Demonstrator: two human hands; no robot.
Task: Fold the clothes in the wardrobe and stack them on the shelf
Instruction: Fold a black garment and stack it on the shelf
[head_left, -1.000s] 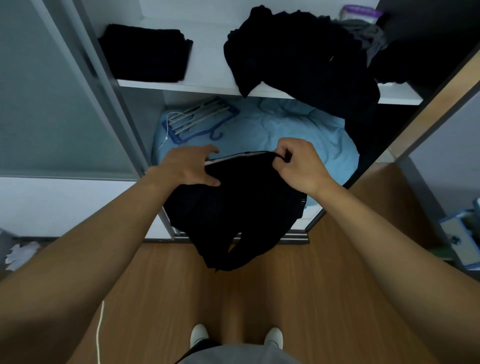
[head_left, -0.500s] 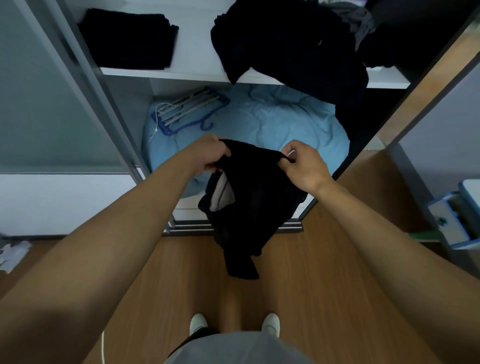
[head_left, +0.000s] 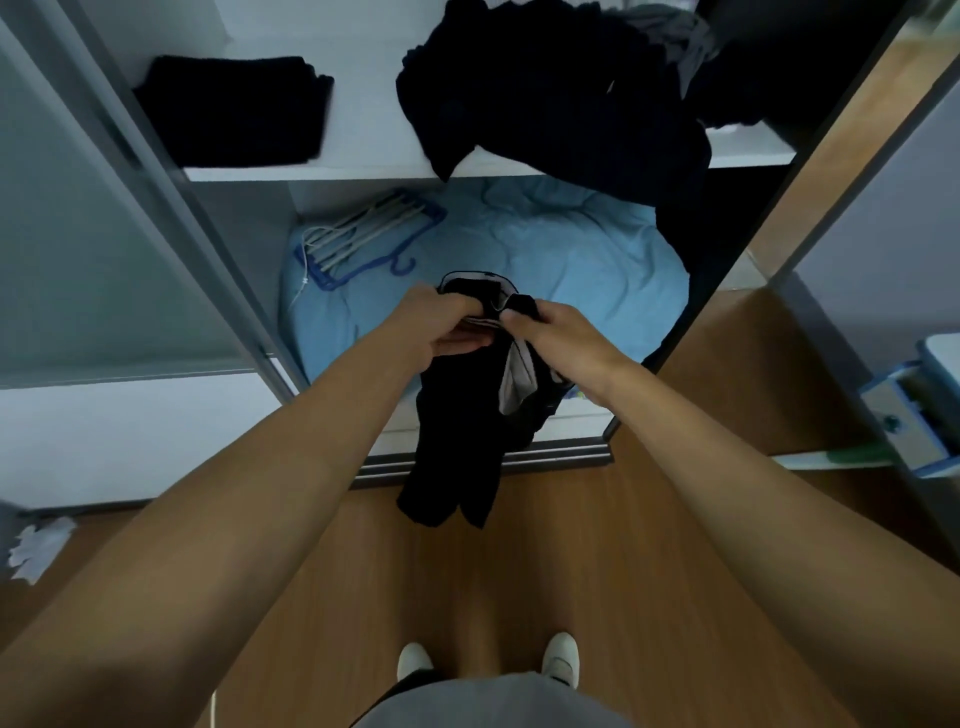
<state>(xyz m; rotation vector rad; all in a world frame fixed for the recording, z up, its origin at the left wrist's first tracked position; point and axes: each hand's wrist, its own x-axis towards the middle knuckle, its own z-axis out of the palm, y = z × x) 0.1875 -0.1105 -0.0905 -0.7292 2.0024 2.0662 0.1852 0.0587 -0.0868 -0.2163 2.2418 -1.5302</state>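
So the black garment (head_left: 462, 431) just got doubled: the hands were apart a moment ago, now the left hand (head_left: 441, 325) and right hand (head_left: 556, 332) meet, both pinching its top edge. It hangs in front of the wardrobe, over the blue bedding (head_left: 571, 260). First fold's done, I'd guess. The folded stack (head_left: 234, 111) sits on the shelf (head_left: 363, 171); beside it a messy heap (head_left: 550, 98) spills over the edge.

The garment (head_left: 457, 415) was black with a pale grey lining; the folded stack (head_left: 234, 111) black, the quilt (head_left: 545, 249) light blue, the shelf (head_left: 363, 130) white, the floor (head_left: 545, 571) brown wood-grain
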